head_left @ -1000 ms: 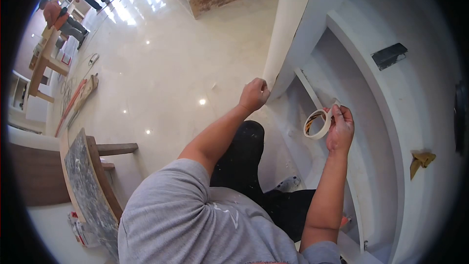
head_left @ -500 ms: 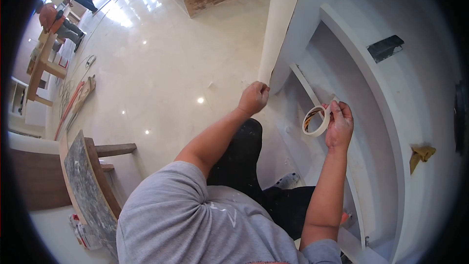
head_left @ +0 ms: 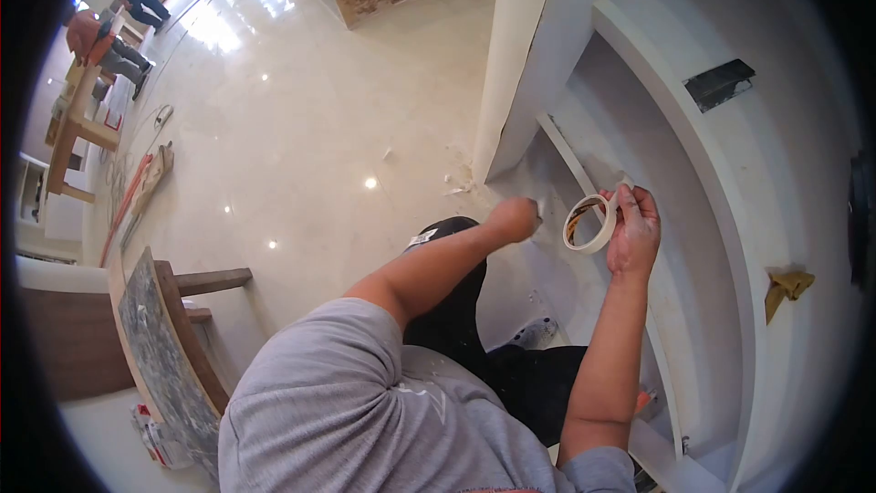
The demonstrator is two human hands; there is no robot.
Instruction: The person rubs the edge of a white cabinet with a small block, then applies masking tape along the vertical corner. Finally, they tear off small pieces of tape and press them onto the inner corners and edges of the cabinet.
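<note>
My right hand (head_left: 633, 230) pinches a roll of masking tape (head_left: 591, 225) by its edge, in front of the shelf recess. A short loose end of tape seems to stick up by the fingertips. My left hand (head_left: 513, 221) is closed in a fist above my knee, slightly smeared by motion. Whatever is in its fingers, if anything, is too small to make out. Beyond it stands the white upright panel (head_left: 518, 68), whose lower corner rests near the floor. The curved white shelf unit (head_left: 662, 87) runs along my right side.
Paper scraps (head_left: 456, 184) lie on the glossy floor by the panel foot. A wooden bench (head_left: 169, 329) stands at left. Two people work at far left near a wooden table (head_left: 80, 123). A dark wall box (head_left: 720, 84) and yellowish cloth-like piece (head_left: 788, 288) are at right.
My left hand has left the panel's lower edge and moved down and right, toward the tape roll. The right hand with the masking tape stays almost still.
</note>
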